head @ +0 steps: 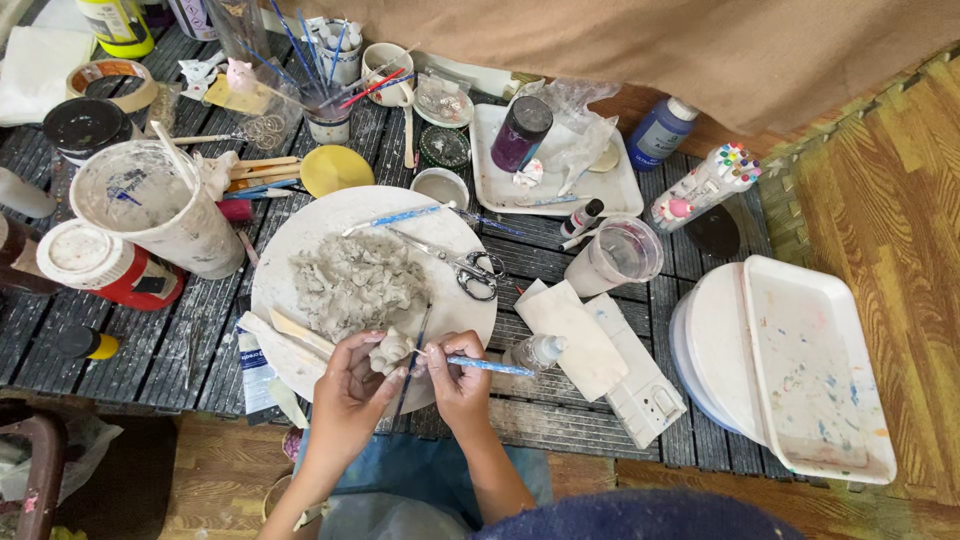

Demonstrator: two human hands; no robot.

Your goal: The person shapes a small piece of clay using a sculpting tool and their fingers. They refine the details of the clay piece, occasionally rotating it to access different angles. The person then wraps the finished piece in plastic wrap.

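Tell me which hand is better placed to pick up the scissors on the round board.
The right hand, probably. The scissors lie on the right side of the round board, nearer to it. But it holds a blue-handled tool, so it would have to put that down. The left hand holds a small clay piece.

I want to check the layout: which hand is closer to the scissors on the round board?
Right. The right hand, holding a blue-handled tool, is just below the scissors. The left hand, holding a small clay piece, is farther to their lower left.
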